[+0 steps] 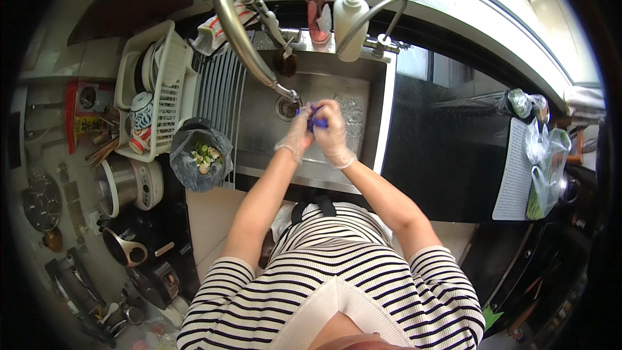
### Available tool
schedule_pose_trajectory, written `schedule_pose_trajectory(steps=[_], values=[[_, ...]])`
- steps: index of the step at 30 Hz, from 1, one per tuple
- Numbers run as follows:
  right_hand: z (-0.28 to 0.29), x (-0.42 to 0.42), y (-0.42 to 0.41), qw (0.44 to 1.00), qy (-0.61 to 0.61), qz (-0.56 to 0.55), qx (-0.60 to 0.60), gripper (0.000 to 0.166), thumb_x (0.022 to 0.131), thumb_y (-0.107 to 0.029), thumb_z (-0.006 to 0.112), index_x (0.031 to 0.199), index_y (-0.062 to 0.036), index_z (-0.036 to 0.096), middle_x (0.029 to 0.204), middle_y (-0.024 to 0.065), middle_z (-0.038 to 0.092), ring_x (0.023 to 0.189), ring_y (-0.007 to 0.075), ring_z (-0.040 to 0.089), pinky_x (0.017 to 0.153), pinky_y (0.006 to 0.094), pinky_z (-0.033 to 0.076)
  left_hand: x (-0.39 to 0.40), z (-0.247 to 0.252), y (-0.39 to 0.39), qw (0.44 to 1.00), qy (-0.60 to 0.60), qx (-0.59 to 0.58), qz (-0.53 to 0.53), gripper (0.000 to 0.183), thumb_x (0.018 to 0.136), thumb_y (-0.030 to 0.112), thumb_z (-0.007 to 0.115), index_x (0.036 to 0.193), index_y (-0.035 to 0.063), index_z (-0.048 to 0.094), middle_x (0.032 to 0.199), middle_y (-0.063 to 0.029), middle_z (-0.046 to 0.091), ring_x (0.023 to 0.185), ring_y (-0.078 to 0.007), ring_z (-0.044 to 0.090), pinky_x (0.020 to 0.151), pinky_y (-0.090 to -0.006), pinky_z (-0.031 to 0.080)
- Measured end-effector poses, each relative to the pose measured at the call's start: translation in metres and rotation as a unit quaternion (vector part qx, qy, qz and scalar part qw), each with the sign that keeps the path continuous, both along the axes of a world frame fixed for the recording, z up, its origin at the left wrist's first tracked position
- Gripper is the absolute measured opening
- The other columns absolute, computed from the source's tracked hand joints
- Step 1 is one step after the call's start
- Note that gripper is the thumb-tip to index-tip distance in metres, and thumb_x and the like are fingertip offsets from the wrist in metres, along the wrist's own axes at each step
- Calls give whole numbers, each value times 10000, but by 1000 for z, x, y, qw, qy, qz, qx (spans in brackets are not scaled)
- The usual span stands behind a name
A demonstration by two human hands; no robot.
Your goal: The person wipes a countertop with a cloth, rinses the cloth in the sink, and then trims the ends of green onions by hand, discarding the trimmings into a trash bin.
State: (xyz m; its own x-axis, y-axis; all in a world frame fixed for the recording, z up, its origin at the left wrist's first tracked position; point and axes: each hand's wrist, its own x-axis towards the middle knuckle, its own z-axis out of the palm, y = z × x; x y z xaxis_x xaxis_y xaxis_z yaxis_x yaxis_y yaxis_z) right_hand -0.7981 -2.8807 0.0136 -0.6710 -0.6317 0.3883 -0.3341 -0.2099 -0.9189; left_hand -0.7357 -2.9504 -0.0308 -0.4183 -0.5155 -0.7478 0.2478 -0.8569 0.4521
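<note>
Both my hands wear clear plastic gloves and meet over a stainless steel sink (pixel 262 141). Between them is a crumpled purple cloth (pixel 318 122); its exact kind is hard to tell. My left hand (pixel 297 133) grips its left side, close under the tip of a curved metal faucet (pixel 243 43). My right hand (pixel 331 131) is closed around its right side. The sink drain (pixel 286 108) lies just behind my left hand. Water with bubbles (pixel 350 112) wets the basin floor to the right of my hands. The fingers partly hide the cloth.
At left stand a white dish rack (pixel 167 92) with bowls, a roll-up drying rack (pixel 226 87) and a bag-lined bin (pixel 201 175) with scraps. Behind the sink are a white pump bottle (pixel 352 24) and a pink bottle (pixel 318 14). A white board (pixel 510 180) and bagged greens (pixel 546 180) lie far right.
</note>
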Motion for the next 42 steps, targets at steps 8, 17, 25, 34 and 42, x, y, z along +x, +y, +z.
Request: schedule_pose_trajectory(steps=[8,17,25,34,42], values=[[-8,6,32,867,433,245,-8,71,610,-157,574,653,-139,520,765,25,490,837,205,501,768,351,409,-13,38,-31,889,-9,-6,-457,346,934,333,456,663,118,466,577,18,436,521,-111,410,510,-258,376],[-63,20,27,789,549,269,61,184,684,-166,556,832,-107,647,953,82,630,880,226,607,814,353,459,-39,31,-4,793,-233,-212,-522,439,867,379,538,581,52,475,503,-9,429,427,-129,382,422,-295,324],[-112,42,32,721,622,293,93,302,755,-163,504,1032,-73,585,1132,113,564,1085,249,518,941,393,402,-26,-9,17,715,-372,-302,-508,478,807,426,559,648,-22,617,558,-114,585,454,-214,554,489,-350,442],[-67,23,50,842,407,346,83,386,727,-120,539,1108,-62,518,1228,154,475,1127,310,475,979,356,371,2,1,-4,929,-133,-109,-328,292,875,308,552,717,64,535,593,-27,513,505,-149,496,538,-286,444],[-22,-20,66,804,-337,282,401,406,765,-117,650,1138,-7,533,996,97,619,919,159,589,864,266,445,45,6,-27,971,3,9,-240,366,870,346,564,1033,18,562,884,-79,605,827,-208,602,794,-342,494]])
